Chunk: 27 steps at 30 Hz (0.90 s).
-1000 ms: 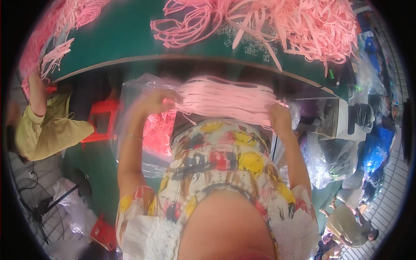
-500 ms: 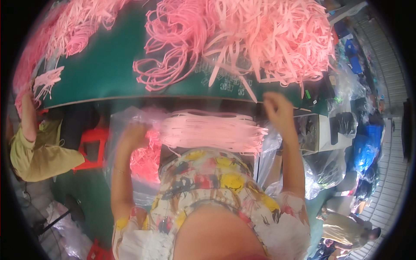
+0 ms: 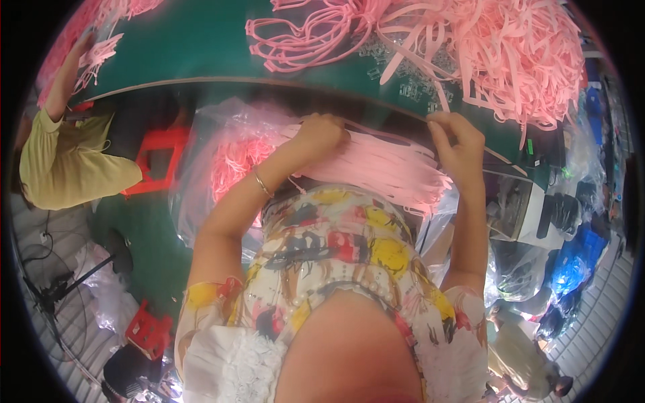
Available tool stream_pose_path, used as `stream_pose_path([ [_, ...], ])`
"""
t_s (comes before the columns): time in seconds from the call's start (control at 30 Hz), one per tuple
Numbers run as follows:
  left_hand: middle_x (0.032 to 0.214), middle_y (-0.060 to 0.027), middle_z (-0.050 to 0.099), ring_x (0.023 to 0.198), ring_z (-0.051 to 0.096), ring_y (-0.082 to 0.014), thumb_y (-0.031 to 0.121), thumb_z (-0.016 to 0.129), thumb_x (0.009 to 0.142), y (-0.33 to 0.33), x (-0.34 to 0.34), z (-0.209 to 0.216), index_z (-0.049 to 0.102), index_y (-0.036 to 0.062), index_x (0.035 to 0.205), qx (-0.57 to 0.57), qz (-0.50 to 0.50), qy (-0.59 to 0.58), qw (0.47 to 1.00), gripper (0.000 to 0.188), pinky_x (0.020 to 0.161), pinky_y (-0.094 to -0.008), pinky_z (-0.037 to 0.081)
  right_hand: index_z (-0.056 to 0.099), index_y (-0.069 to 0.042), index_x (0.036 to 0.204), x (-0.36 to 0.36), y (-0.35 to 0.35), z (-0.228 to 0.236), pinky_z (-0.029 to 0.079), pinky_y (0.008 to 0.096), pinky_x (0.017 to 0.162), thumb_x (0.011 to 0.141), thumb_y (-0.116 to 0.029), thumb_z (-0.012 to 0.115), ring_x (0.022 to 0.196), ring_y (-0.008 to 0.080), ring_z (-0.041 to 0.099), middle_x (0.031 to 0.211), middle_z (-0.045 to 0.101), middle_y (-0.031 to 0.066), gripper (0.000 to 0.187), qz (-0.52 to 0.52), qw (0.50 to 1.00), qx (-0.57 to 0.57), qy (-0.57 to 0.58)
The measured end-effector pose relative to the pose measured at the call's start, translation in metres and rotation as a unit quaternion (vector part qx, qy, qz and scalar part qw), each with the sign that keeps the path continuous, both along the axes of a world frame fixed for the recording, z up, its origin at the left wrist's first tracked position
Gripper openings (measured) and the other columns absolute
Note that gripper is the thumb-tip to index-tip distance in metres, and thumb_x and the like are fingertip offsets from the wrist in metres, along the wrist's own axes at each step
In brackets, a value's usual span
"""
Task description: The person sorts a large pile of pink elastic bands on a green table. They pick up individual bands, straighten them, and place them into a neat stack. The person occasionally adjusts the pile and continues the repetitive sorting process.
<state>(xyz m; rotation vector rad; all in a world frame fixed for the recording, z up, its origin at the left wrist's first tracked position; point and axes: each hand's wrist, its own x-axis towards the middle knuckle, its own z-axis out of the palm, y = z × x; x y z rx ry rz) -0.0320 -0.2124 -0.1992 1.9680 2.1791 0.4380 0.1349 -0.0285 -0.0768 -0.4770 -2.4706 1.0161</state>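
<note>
A long bundle of flat pink straps (image 3: 390,161) lies across my lap. My left hand (image 3: 324,136) is on the bundle's far left part, fingers curled in; what they hold, if anything, is hidden. At the table edge, the fingers of my right hand (image 3: 459,138) are pinched on the end of a pink strap (image 3: 440,94) that hangs from a large tangled heap of pink straps (image 3: 521,57). Small clear plastic pieces (image 3: 410,84) are scattered beside that strap on the green table (image 3: 195,43).
Looped pink cords (image 3: 302,40) lie left of the heap. A clear plastic bag (image 3: 195,181) holds brighter pink strands left of my lap. Further left are a red stool (image 3: 161,158) and a person in yellow-green clothing (image 3: 74,164). A pale box (image 3: 521,208) stands at the right.
My left hand has moved right from beside the bundle onto it. My right hand has come to the dangling strap end and closed on it. The whole view has turned and shifted.
</note>
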Motion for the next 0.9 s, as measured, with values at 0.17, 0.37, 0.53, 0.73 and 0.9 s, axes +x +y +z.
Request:
stream_pose_path([
  [0.17,0.077,-0.0089,0.06,0.077,0.06,-0.0246,0.014,0.053,0.068,0.009,0.019,-0.021,0.062,0.0067,0.07,0.017,-0.034,0.136,0.99,0.011,0.065,-0.0399,0.046,0.063,0.0,0.088,0.014,0.0,-0.01,0.048,0.0255,0.061,0.077,-0.004,0.063,0.067,0.0174,0.061,0.081,0.064,0.0108,0.011,-0.004,1.0,-0.004,-0.015],
  [0.37,0.082,-0.0132,0.063,0.079,0.06,-0.0294,0.011,0.056,0.07,-0.004,0.016,-0.009,0.061,0.0041,0.076,0.028,0.004,-0.065,0.997,0.01,0.069,-0.042,0.046,0.064,0.0,0.088,0.023,-0.006,-0.01,0.044,0.0226,0.057,0.077,-0.002,0.063,0.063,0.0107,0.056,0.081,0.063,0.0081,0.011,-0.001,1.0,-0.011,-0.002],
  [0.53,0.079,-0.0033,0.062,0.074,0.058,-0.013,0.007,0.063,0.078,-0.022,-0.003,0.013,0.061,0.0007,0.085,0.083,0.069,-0.498,0.861,0.009,0.066,-0.0274,0.047,0.064,-0.001,0.087,0.027,-0.005,-0.013,0.045,0.024,0.057,0.077,-0.002,0.062,0.064,0.0125,0.057,0.077,0.062,0.0085,0.01,-0.011,0.999,-0.031,-0.008],
  [0.73,0.08,-0.0015,0.061,0.074,0.055,-0.0071,0.004,0.063,0.081,0.013,-0.02,0.142,0.061,-0.002,0.092,0.201,0.117,-0.422,0.876,0.013,0.066,-0.0222,0.045,0.064,0.0,0.086,0.027,0.002,0.001,0.046,0.0248,0.058,0.077,-0.002,0.063,0.063,0.0143,0.059,0.075,0.063,0.0092,0.009,-0.032,0.999,-0.039,0.005],
  [0.9,0.082,-0.0056,0.064,0.075,0.058,-0.0095,0.0,0.061,0.078,0.043,-0.076,0.16,0.063,-0.001,0.09,0.279,0.146,-0.295,0.902,0.012,0.068,-0.0223,0.046,0.064,0.0,0.088,0.032,0.004,0.007,0.046,0.0242,0.059,0.078,-0.001,0.062,0.063,0.0136,0.059,0.077,0.063,0.0097,0.01,-0.041,0.999,0.002,0.034],
])
